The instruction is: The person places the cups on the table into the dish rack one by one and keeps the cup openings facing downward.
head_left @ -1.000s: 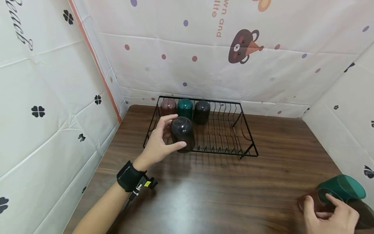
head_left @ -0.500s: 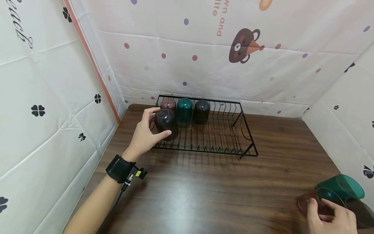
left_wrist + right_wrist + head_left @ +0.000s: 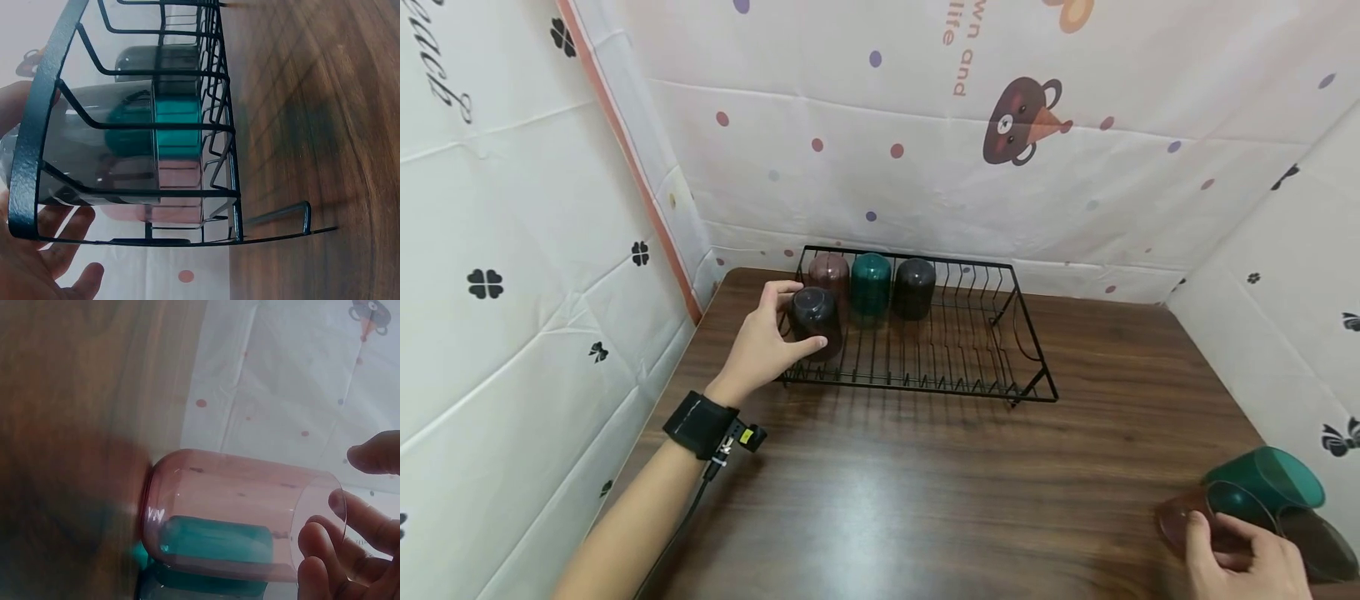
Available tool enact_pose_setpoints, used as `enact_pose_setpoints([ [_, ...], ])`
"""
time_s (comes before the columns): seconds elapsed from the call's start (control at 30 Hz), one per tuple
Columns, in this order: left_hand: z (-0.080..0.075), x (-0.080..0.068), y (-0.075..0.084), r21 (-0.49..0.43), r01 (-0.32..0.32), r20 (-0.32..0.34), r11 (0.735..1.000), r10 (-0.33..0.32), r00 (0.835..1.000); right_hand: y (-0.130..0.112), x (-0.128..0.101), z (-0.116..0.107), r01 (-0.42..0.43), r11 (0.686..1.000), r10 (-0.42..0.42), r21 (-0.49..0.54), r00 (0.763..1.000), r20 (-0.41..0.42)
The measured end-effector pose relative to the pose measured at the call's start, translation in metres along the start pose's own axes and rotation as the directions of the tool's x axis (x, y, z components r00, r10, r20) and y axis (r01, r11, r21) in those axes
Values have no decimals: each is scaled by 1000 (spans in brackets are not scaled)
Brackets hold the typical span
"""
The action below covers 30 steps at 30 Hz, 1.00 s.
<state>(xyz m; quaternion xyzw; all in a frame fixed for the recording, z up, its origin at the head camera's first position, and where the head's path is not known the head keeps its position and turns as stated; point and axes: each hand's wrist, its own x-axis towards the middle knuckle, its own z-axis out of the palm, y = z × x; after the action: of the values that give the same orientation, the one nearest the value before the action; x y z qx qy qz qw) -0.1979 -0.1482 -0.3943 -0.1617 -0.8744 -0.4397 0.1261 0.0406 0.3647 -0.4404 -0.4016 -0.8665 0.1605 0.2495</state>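
Note:
In the head view my left hand (image 3: 760,342) grips a dark grey cup (image 3: 817,321), upside down over the front left of the black wire dish rack (image 3: 970,385). Seen from the left wrist, the rim of this grey cup (image 3: 94,150) stays above the rack's bottom wires. Behind it, upside down in the rack, stand a pink cup (image 3: 829,271), a teal cup (image 3: 871,287) and another dark cup (image 3: 914,290). At lower right, my right hand (image 3: 1251,557) is at the rim of an upright pink cup (image 3: 237,481), fingers bent at the rim and thumb apart from it.
Beside the upright pink cup stand a green cup (image 3: 1262,477) and a brownish-grey cup (image 3: 1326,542), both rim up. The wooden table (image 3: 962,475) is bordered by patterned white sheeting (image 3: 737,167) at the back and sides. A cable (image 3: 681,525) trails from the left wrist.
My left hand has carried the dark grey cup leftward and slightly back, to in front of the pink cup in the rack. The right hand has stayed by the upright pink cup.

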Motion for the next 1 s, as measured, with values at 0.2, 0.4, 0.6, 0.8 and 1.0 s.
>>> enact_pose_setpoints([
  [0.2,0,1,-2,6,10,4,1000,-10,1000,3,1,1,-4,1000,4,-7,1000,17],
  [0.4,1,0,-5,31,21,14,999,-22,1000,11,9,5,-24,999,29,-43,992,120],
  [0.6,1,1,-7,50,20,25,999,-22,999,7,9,4,-34,999,39,-39,989,140],
  [0.8,-1,1,-9,67,32,49,997,-36,998,8,12,5,-35,999,40,-38,989,143],
  [1.0,-1,-1,-11,71,51,76,996,-56,996,11,13,8,-41,998,47,-43,989,139],
])
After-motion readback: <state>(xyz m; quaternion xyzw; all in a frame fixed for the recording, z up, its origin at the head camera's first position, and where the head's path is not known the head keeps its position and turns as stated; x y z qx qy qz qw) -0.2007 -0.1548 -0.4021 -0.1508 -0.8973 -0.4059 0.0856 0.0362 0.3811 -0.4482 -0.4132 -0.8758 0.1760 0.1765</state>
